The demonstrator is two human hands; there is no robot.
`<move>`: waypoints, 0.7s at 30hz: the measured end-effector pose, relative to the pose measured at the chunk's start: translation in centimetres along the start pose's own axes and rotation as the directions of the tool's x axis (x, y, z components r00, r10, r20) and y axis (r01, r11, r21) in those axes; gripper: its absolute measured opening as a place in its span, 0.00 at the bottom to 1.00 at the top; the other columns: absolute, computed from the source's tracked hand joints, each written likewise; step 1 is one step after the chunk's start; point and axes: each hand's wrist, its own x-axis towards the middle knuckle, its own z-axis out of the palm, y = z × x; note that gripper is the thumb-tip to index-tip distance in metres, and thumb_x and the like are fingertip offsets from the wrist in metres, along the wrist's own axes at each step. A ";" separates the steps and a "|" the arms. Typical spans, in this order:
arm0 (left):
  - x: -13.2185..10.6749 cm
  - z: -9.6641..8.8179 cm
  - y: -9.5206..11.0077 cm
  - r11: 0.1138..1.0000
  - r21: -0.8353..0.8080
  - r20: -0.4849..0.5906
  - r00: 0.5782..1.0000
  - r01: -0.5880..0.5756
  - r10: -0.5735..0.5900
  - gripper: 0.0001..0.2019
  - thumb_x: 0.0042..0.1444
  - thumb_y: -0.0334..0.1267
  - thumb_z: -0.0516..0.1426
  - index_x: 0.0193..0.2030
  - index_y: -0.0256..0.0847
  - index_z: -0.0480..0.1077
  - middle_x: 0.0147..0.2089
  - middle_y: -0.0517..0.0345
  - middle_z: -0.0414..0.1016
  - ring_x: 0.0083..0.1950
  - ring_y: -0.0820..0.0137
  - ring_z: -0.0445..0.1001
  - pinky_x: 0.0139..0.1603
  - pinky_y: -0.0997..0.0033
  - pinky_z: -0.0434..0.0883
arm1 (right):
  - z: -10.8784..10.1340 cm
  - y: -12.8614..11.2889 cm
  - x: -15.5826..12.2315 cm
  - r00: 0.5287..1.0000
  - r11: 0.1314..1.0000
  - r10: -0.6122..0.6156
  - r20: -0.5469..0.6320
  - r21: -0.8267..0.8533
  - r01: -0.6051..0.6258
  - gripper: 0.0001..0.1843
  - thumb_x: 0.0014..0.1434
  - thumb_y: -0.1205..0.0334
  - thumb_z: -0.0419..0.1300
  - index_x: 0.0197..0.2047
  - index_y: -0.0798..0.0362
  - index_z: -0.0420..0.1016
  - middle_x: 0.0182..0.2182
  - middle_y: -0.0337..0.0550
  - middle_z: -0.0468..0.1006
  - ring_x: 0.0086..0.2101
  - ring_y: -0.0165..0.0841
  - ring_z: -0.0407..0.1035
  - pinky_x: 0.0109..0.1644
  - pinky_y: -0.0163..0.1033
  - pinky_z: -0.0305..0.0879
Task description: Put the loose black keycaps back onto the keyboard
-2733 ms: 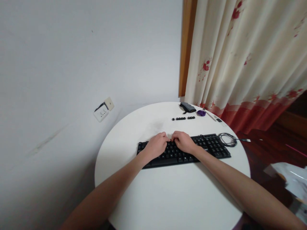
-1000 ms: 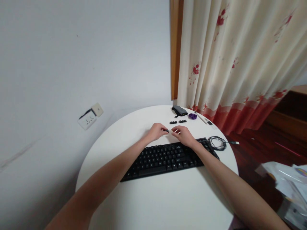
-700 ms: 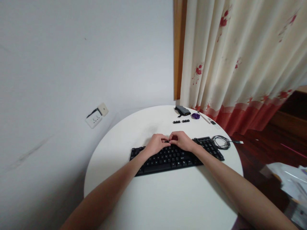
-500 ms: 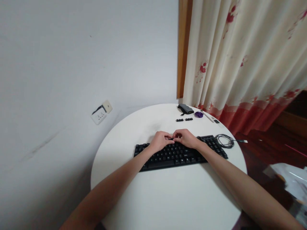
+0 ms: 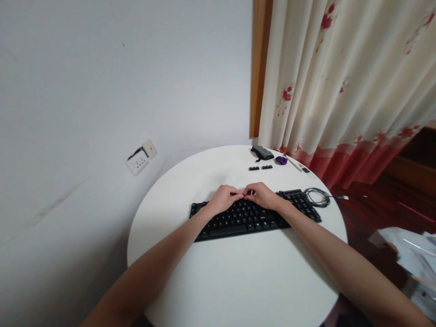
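Observation:
A black keyboard (image 5: 238, 222) lies on the round white table (image 5: 238, 277), its keys facing up. Above its back middle rows, my left hand (image 5: 225, 198) and my right hand (image 5: 260, 195) meet with their fingertips touching or nearly so. Both hands are closed in a pinch; whatever sits between the fingers is too small and hidden to make out. Farther back on the table are two short rows of black keycaps (image 5: 254, 168), apart from the keyboard.
Behind the keycaps lie a grey and black pouch (image 5: 263, 152), a purple crumpled item (image 5: 281, 160) and a thin pale stick-like tool (image 5: 293, 164). A coiled black cable (image 5: 317, 198) rests at the right edge. A wall (image 5: 136, 91) and curtain (image 5: 327, 91) border the table.
My fingertips have drawn closer together above the keyboard; a dark bit seen between them earlier no longer shows. The whole view has shifted slightly.

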 end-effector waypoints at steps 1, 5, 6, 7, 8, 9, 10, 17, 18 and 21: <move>-0.1 -0.2 0.0 0.999 0.025 0.004 1.000 -0.028 0.028 0.07 0.57 0.36 0.60 0.39 0.41 0.80 0.39 0.56 0.81 0.40 0.68 0.77 0.45 0.71 0.70 | 0.0 0.0 0.0 1.000 1.000 -0.004 0.000 -0.016 0.004 0.03 0.56 0.67 0.63 0.34 0.54 0.79 0.30 0.40 0.79 0.31 0.31 0.71 0.38 0.35 0.65; -0.4 -0.4 0.2 0.996 0.080 0.009 1.000 -0.029 0.028 0.09 0.58 0.35 0.59 0.42 0.43 0.80 0.40 0.56 0.81 0.41 0.68 0.77 0.45 0.71 0.70 | -0.1 0.0 0.0 1.000 0.999 0.012 0.019 -0.053 -0.011 0.05 0.53 0.68 0.65 0.35 0.54 0.79 0.29 0.40 0.79 0.30 0.31 0.71 0.37 0.34 0.65; -0.4 -0.4 0.2 0.997 0.079 0.004 1.000 -0.008 0.007 0.09 0.57 0.35 0.59 0.42 0.42 0.80 0.40 0.56 0.81 0.40 0.68 0.77 0.44 0.71 0.70 | 0.0 0.0 0.1 1.000 0.998 0.013 0.017 -0.063 -0.011 0.05 0.53 0.68 0.66 0.36 0.54 0.79 0.29 0.41 0.79 0.30 0.31 0.71 0.36 0.34 0.64; -0.4 -0.3 0.2 0.998 0.068 -0.003 1.000 0.015 -0.015 0.09 0.57 0.35 0.60 0.42 0.42 0.80 0.39 0.56 0.81 0.40 0.67 0.77 0.44 0.71 0.70 | 0.0 0.0 0.1 1.000 0.997 0.010 0.013 -0.077 -0.009 0.05 0.53 0.68 0.65 0.36 0.54 0.79 0.29 0.41 0.79 0.30 0.31 0.71 0.37 0.34 0.64; -0.4 -0.3 0.2 0.998 0.048 -0.007 0.999 0.035 -0.035 0.09 0.56 0.36 0.60 0.42 0.41 0.80 0.39 0.55 0.81 0.40 0.67 0.78 0.44 0.70 0.71 | 0.1 0.0 0.1 1.000 0.995 0.006 0.008 -0.098 -0.005 0.05 0.54 0.68 0.65 0.36 0.54 0.80 0.29 0.42 0.80 0.30 0.32 0.72 0.37 0.35 0.64; -0.4 -0.2 0.2 0.998 0.021 -0.006 0.998 0.055 -0.055 0.09 0.56 0.36 0.60 0.42 0.40 0.80 0.39 0.55 0.82 0.40 0.66 0.78 0.44 0.70 0.71 | 0.1 0.0 0.1 1.000 0.993 0.002 0.004 -0.121 -0.001 0.05 0.55 0.67 0.64 0.36 0.54 0.80 0.30 0.42 0.80 0.31 0.32 0.72 0.37 0.35 0.64; -0.3 -0.2 0.2 0.997 -0.009 -0.002 0.997 0.075 -0.075 0.09 0.56 0.36 0.60 0.42 0.40 0.80 0.40 0.54 0.82 0.40 0.66 0.78 0.44 0.70 0.71 | 0.1 0.1 0.2 1.000 0.990 0.000 0.001 -0.143 0.000 0.05 0.56 0.67 0.63 0.36 0.54 0.80 0.31 0.43 0.81 0.31 0.33 0.72 0.38 0.35 0.64; -0.6 0.1 0.7 0.991 -0.028 -0.012 0.991 0.133 -0.133 0.10 0.55 0.38 0.61 0.42 0.40 0.80 0.39 0.55 0.82 0.39 0.65 0.78 0.44 0.69 0.72 | -1.4 0.2 0.0 0.999 0.995 0.045 -0.007 -0.089 -0.045 0.08 0.59 0.62 0.60 0.35 0.55 0.81 0.29 0.43 0.81 0.30 0.33 0.72 0.39 0.36 0.64; -0.6 0.1 0.7 0.993 -0.016 -0.018 0.993 0.120 -0.120 0.10 0.55 0.38 0.62 0.42 0.40 0.80 0.39 0.55 0.82 0.39 0.66 0.78 0.43 0.69 0.72 | -1.6 0.2 -0.1 0.999 0.996 0.048 0.013 -0.074 -0.047 0.09 0.59 0.61 0.60 0.35 0.55 0.81 0.29 0.43 0.81 0.30 0.33 0.72 0.39 0.36 0.64; -0.7 0.4 0.6 0.997 0.015 -0.032 0.997 0.073 -0.072 0.09 0.54 0.36 0.62 0.41 0.41 0.80 0.39 0.55 0.82 0.39 0.67 0.77 0.43 0.70 0.71 | -1.7 0.0 -0.2 0.997 0.998 0.047 0.061 -0.039 -0.045 0.08 0.59 0.62 0.60 0.34 0.54 0.80 0.30 0.42 0.80 0.31 0.33 0.71 0.39 0.36 0.64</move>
